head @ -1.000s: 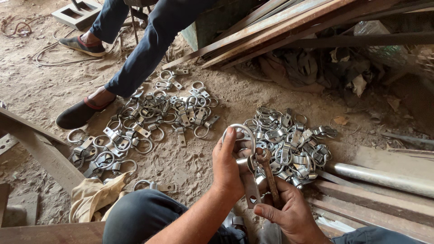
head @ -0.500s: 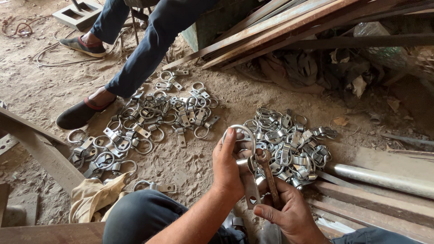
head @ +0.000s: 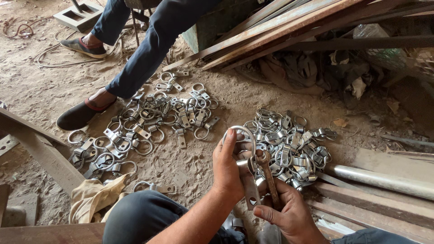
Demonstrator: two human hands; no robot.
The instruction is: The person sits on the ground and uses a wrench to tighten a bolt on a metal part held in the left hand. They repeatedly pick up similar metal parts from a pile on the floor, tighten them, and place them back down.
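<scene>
Down on the dusty ground, a person sits with both hands low in the view. Left hand [head: 229, 169] has its fingers wrapped tight on a ring clip [head: 246, 156], a shiny metal loop with a flat strap hanging down. Right hand [head: 289, 212] has its fingers closed on a rusty tool [head: 267, 178], and the tool's top end touches the clip where loop and strap meet. Just past the hands lies a heap [head: 289, 144] of the same clips, bunched close. A second spread [head: 144, 126] of clips lies to the left, well apart from the heap. Someone else's shoe [head: 79, 115] rests at the edge of that spread. The tool could slip off the smooth metal, I think, and hit the left thumb, since the thumb sits right beside the joint. The clip could also twist in the grip if the push is crooked. Room is tight on the right, where a grey pipe [head: 384, 180] and wood planks [head: 375, 212] lie near. Bare sand between the two piles gives some open space.
</scene>
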